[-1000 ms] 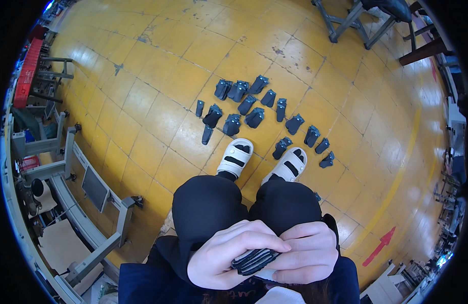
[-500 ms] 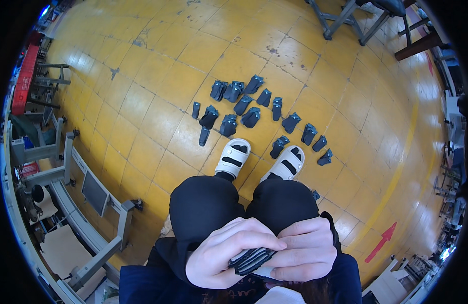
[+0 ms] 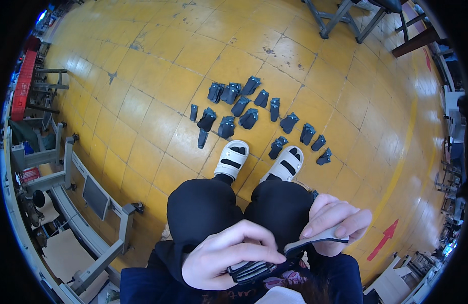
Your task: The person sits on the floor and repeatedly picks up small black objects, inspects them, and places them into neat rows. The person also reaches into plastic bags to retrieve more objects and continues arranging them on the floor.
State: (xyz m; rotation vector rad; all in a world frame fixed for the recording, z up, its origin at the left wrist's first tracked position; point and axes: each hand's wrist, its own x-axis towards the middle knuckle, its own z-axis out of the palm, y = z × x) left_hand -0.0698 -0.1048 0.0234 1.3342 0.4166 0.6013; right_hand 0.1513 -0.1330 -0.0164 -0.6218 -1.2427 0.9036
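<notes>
My left hand (image 3: 226, 253) is closed around a stack of dark fabric pieces (image 3: 251, 272), whose layered black and grey edges face up above my lap. Up and to the right of it, my right hand (image 3: 338, 223) pinches a single fabric piece (image 3: 317, 240) with a light grey face and a black edge. That piece's left end lies close to my left fingertips; whether they touch it, I cannot tell. Beyond my feet, several small dark bundles (image 3: 248, 119) with blue-green ends lie on the floor.
My white sandals (image 3: 231, 161) rest on the yellow tiled floor (image 3: 158, 91). Grey metal frames (image 3: 104, 253) and a red crate (image 3: 23, 83) line the left side. Stool legs (image 3: 340, 23) stand at the far right. A red arrow (image 3: 383, 239) marks the floor at right.
My right hand has moved up and right, away from my left hand, with one fabric piece in its fingers. The stack stays in my left hand.
</notes>
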